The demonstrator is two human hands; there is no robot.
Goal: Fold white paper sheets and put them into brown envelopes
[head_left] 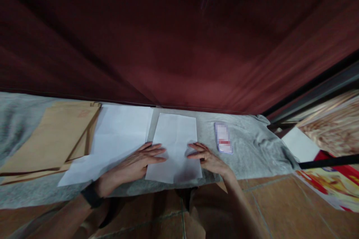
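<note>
A white sheet of paper (175, 130) lies in front of me on a grey cloth, with a faint crease running down its middle. My left hand (144, 159) rests on its left side, fingers stretched out over the surface. On the right edge lies my right hand (206, 157), its fingers extended onto the sheet and apart. Close by on the left is a pile of larger white sheets (120, 130), partly covered by my left forearm. Brown paper envelopes (50, 134) lie stacked and overlapping beyond that pile. A dark band circles my left wrist.
The grey cloth (252, 145) spreads over a long, low surface against a dark red hanging or panel (179, 44). A phone (223, 138) lies to the right of my right hand. At the far right are a dark frame and a colourful printed box (331, 186). Tiled floor (275, 201) shows below.
</note>
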